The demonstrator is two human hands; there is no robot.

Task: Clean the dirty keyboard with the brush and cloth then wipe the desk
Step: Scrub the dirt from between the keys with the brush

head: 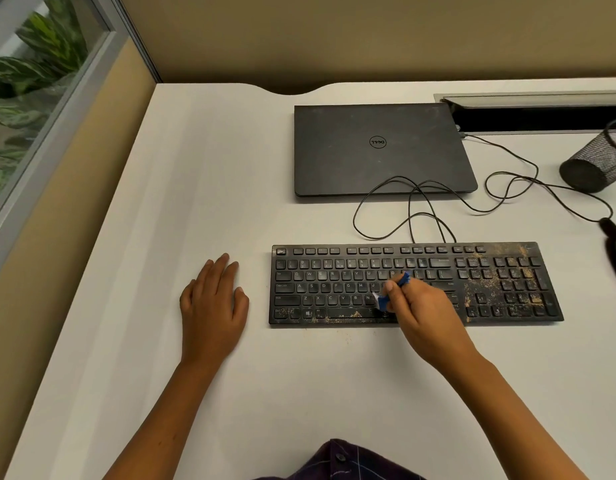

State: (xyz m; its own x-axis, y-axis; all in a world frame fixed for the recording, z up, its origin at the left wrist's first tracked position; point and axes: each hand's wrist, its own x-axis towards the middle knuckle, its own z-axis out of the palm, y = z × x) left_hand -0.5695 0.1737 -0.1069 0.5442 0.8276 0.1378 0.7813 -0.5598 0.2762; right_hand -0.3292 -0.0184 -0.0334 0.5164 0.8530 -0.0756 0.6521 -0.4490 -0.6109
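Black keyboard (415, 284), dusted with tan grit thickest over its right keys, lies on the white desk (230, 188) in front of a closed laptop (381, 150). Right hand (426, 315) pinches a blue brush (391, 291) in curled fingers, bristles on the middle keys. Left hand (213, 306) rests flat and empty on the desk, left of the keyboard, fingers straight. A mesh cup (597, 161) stands at far right.

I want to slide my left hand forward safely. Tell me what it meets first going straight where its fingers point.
The left hand lies flat on the white desk; ahead, bare desktop as far as the beige partition wall.
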